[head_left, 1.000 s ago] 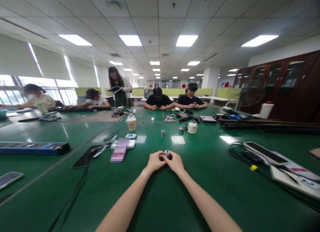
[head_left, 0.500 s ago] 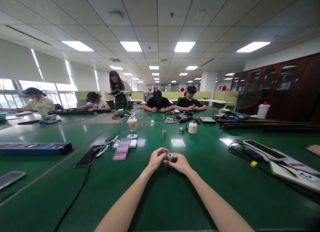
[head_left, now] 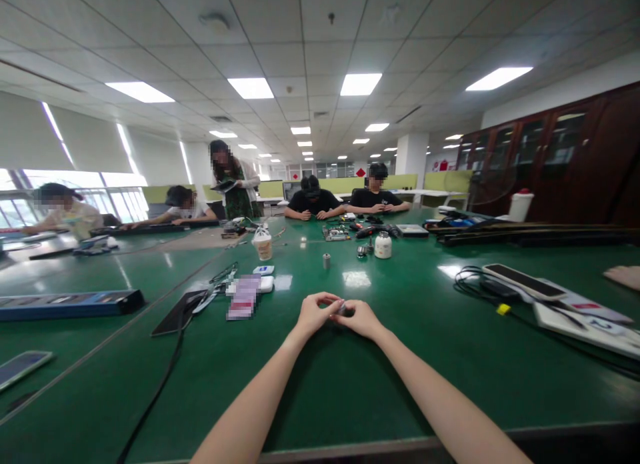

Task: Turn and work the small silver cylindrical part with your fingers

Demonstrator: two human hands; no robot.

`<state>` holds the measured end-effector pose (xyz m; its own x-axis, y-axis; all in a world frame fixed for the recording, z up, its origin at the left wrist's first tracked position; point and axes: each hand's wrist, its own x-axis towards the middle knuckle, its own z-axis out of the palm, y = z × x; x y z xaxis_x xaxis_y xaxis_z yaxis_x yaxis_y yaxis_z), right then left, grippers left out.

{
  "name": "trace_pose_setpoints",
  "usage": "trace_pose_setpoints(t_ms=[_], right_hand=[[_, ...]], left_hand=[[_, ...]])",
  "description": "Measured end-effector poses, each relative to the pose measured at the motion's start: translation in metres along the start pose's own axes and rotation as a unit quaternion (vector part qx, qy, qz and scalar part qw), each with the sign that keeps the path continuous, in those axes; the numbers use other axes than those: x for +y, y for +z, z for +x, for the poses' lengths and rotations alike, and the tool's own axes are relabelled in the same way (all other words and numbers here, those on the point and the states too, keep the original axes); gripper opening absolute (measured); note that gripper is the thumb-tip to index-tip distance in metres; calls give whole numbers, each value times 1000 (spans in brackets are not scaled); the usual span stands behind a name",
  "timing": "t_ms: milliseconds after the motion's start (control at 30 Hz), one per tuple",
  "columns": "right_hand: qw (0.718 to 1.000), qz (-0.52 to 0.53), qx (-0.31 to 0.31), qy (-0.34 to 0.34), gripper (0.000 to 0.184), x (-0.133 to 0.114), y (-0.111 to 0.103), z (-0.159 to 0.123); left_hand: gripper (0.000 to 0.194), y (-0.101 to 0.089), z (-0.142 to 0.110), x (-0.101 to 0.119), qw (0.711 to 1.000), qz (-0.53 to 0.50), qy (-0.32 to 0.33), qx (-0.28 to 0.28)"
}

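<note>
Slipping looks the main risk: uneven pressure could tip the small cylinder [head_left: 343, 308] out onto the glossy surface [head_left: 330, 397], where it might roll. It sits between both hands, mostly hidden. The right hand [head_left: 361, 319] has its grip curled in, thumb and fingers pinching it; the left hand [head_left: 319, 314] brings its fingertips to the top, though whether they pinch too, I cannot tell. Farther off, a second cylinder [head_left: 327, 261] stands upright, well apart.
</note>
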<state>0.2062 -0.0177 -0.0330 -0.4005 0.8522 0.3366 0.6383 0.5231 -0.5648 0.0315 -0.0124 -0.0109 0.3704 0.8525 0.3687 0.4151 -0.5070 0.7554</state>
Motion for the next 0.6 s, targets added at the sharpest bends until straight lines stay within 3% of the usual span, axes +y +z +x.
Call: trace_pose_setpoints(t_ms=[600], right_hand=[[999, -18, -2, 30, 29, -1, -2, -1]], left_hand=[[28, -5, -2, 14, 997, 45, 49, 26]])
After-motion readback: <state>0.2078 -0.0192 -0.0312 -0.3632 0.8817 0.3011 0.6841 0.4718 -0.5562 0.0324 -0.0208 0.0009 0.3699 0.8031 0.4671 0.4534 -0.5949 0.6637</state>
